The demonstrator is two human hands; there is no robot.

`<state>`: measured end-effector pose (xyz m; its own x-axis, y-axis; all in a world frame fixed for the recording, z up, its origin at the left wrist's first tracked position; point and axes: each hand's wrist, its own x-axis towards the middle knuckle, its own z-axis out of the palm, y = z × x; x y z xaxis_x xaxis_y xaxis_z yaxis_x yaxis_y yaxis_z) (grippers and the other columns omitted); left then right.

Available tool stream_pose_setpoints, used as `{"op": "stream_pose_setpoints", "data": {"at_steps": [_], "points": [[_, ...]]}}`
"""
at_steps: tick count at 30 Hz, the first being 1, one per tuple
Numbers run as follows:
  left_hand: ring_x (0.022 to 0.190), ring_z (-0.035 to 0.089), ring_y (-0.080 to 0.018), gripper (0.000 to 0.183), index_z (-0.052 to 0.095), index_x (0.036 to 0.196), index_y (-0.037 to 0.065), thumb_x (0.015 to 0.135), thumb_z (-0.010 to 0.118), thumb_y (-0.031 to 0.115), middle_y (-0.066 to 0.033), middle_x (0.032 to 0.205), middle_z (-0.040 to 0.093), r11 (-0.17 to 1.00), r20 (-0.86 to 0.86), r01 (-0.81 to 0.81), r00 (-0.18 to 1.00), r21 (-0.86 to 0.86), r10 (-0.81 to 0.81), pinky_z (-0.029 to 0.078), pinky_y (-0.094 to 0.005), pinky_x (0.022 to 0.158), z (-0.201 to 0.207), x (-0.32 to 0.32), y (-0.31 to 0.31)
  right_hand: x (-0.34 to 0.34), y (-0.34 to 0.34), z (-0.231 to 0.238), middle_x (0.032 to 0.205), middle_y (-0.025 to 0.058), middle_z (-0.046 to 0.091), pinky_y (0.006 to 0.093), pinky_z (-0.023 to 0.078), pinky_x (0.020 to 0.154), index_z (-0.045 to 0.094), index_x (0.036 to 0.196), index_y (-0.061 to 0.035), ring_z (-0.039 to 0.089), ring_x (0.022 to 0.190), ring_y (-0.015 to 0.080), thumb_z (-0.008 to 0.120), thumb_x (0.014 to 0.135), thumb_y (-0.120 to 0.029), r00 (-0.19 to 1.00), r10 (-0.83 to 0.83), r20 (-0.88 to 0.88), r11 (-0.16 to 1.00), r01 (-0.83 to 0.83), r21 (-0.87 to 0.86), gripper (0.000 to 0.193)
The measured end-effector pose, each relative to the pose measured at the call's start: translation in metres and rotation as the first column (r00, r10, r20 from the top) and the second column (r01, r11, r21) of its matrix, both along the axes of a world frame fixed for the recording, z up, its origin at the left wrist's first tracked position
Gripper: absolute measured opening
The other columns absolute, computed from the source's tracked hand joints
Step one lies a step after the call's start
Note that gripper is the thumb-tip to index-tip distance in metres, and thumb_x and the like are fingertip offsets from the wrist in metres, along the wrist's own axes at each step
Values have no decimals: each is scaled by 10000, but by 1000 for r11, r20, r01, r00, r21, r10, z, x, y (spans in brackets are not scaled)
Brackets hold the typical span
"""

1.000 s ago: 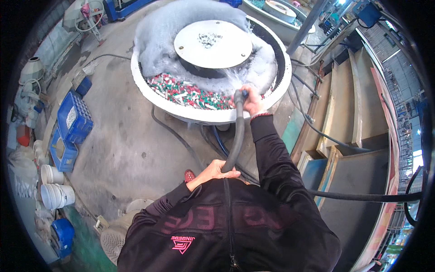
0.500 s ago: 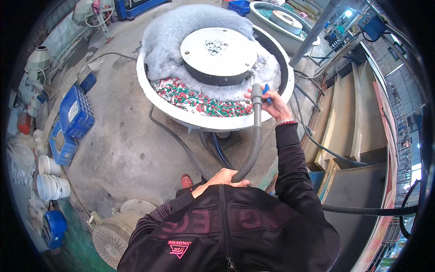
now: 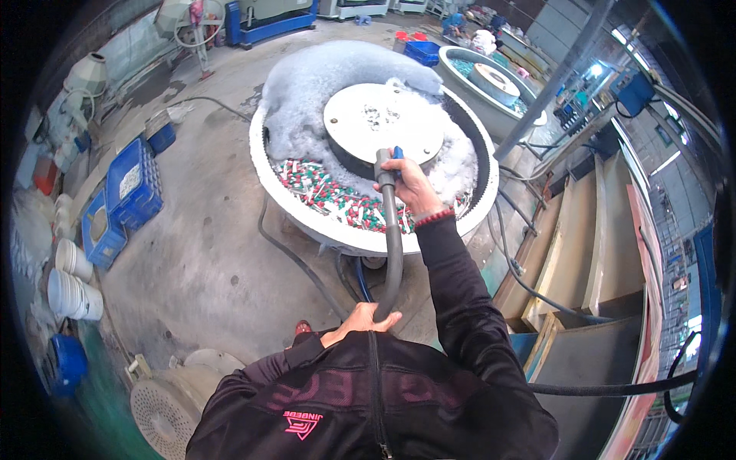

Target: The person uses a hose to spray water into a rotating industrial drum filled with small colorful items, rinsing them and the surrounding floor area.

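A thick grey hose [image 3: 395,257] rises from near my waist to a grey pipe end with a valve [image 3: 385,170] and blue lever [image 3: 397,152]. My right hand [image 3: 416,190] is closed around this valve, above the tub's near side. Close to my body, my left hand [image 3: 357,323] is closed around the hose's lower bend. The round white tub [image 3: 287,205] holds small red, green and white pieces [image 3: 330,198] along its near side. White foam [image 3: 310,88] covers the far and left parts. A white round centre hub [image 3: 422,130] stands inside, under and beyond the valve.
Blue crates [image 3: 144,188] and white buckets [image 3: 74,295] stand at left. A perforated drum [image 3: 159,410] lies at lower left. Wooden-sided troughs [image 3: 571,245] run along the right, near a slanting post [image 3: 552,80]. Another round tub [image 3: 510,115] stands farther back. Hoses [image 3: 295,261] cross the floor.
My right hand has moved the valve left, from the tub's right side to in front of the hub. The view has tilted up slightly. My left hand still grips the hose.
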<state>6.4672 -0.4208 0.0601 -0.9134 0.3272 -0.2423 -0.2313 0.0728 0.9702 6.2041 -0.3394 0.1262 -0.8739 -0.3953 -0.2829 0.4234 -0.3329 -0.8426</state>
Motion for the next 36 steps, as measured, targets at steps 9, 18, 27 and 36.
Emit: {"op": "stream_pose_setpoints", "data": {"at_steps": [9,18,27,36], "points": [[515,437,-107,405,558,706,-32,797,597,361,-24,513,452,967,-117,-253,960,10,253,359,-297,465,-13,18,-41,-11,-93,-18,882,126,478,440,523,542,424,1088,-33,538,704,244,553,672,-10,971,240,10,970,-240,37,437],[545,421,-67,372,516,610,12,797,621,316,9,533,450,946,8,-315,949,72,315,355,-286,481,-7,24,-93,-1,-163,-49,772,143,521,441,530,559,457,910,31,569,674,265,537,699,-42,953,290,82,955,-294,45,237],[546,448,-78,347,513,614,13,791,622,292,4,549,464,910,69,-411,910,46,408,363,-284,489,-2,32,-136,6,-198,-89,839,156,485,430,525,494,422,977,-1,560,677,300,552,709,-73,934,253,251,962,-270,35,307],[555,411,-71,314,495,608,44,778,635,268,20,563,436,929,132,-358,930,95,344,332,-285,502,-4,30,-170,-1,-248,-74,787,93,465,430,517,516,436,927,-43,516,605,233,567,706,-65,924,372,90,921,-379,84,258]]}}
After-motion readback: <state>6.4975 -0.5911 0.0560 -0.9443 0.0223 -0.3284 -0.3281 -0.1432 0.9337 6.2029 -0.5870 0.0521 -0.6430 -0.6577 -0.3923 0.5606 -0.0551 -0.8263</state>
